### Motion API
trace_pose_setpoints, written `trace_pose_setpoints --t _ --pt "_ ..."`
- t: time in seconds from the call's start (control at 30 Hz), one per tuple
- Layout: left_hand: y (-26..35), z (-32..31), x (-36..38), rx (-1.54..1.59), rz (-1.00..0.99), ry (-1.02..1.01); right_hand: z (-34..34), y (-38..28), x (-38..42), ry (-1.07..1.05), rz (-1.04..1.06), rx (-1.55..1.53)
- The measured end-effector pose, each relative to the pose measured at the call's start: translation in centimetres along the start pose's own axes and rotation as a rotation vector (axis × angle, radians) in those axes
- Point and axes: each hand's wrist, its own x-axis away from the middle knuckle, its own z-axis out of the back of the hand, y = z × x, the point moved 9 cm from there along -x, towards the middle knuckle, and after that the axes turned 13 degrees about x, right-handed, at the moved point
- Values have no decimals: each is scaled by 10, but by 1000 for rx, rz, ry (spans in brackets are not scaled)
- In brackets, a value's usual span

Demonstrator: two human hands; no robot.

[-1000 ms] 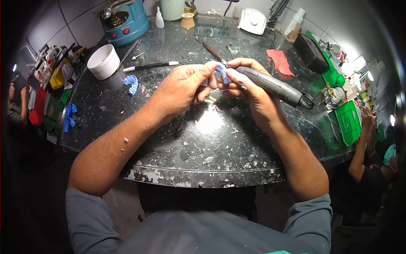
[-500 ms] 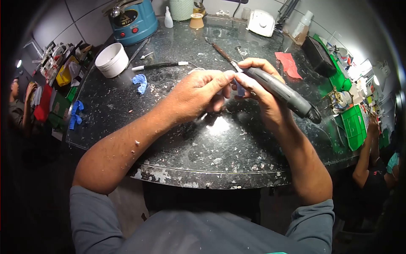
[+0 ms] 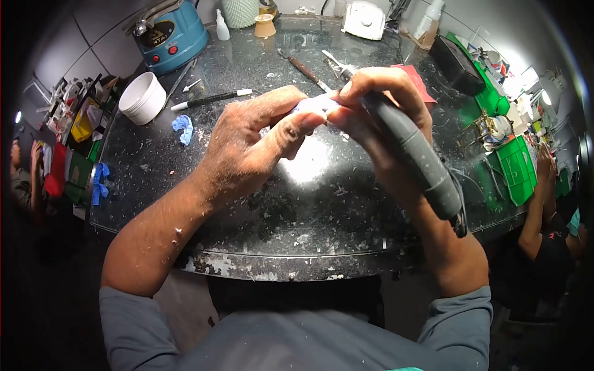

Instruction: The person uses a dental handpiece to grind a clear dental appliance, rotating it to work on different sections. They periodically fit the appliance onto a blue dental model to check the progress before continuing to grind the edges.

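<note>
My right hand [image 3: 390, 105] is wrapped round a dark grey rotary handpiece [image 3: 421, 161], whose thick cable end points down and right. Its metal nose [image 3: 348, 71] points up and left past my fingers. My left hand [image 3: 260, 133] is closed in a pinch on a small whitish-blue piece [image 3: 314, 105], mostly hidden by fingertips. The right fingertips meet the left ones at this piece. Just beyond, a carving knife [image 3: 304, 71] with a brown handle lies on the black bench [image 3: 278, 216]. Pale crumbs cling to my left forearm.
Left on the bench are a white tub [image 3: 142, 99], a black-and-white pen [image 3: 210, 100], blue scraps [image 3: 183, 128] and a blue machine [image 3: 172, 40]. A red sheet [image 3: 421, 83] and green trays [image 3: 518, 170] are at right. Other people's arms [image 3: 538, 204] show at the sides.
The handpiece has swung steeper, its cable end now lower and nearer me. Both hands have turned and come closer round the small piece. The view has shifted slightly.
</note>
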Motion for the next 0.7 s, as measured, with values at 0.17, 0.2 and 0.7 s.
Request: trace_pose_setpoints --t 0.17,0.2,0.7 --pt "51 1 12 -529 -736 79 -2 -13 2 12 157 55" --pt "54 1 13 -575 -714 32 -2 -19 1 -10 232 75" --pt "66 -7 19 -500 -728 2 -4 -46 9 5 356 200"
